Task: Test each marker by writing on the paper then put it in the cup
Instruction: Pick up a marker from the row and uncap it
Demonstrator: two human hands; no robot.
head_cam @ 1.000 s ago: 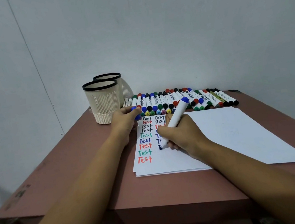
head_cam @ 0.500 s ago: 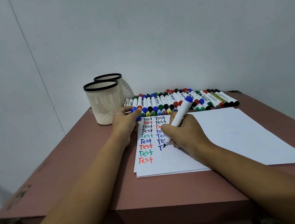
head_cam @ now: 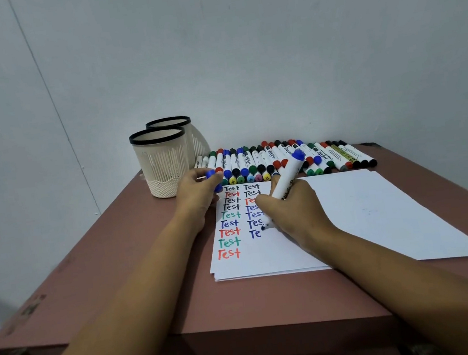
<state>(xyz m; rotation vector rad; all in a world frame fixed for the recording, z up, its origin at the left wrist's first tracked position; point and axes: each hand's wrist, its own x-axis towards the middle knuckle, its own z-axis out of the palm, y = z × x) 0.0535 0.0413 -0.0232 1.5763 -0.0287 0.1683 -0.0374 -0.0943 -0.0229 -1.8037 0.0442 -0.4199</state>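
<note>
On paper [head_cam: 364, 220] | right hand [head_cam: 296, 214] fingers pinch marker [head_cam: 286, 181], tip down | left hand [head_cam: 195, 195] fingers pinch cap [head_cam: 211, 176]

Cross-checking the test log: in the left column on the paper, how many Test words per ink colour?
Left column on the paper:
Black words: 3
Red words: 3
Green words: 2
Blue words: 1
Total: 9

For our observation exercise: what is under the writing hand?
Under the right hand lies the paper; the marker tip shows beside a blue "Te". The hand covers the ends of several written words.
</note>
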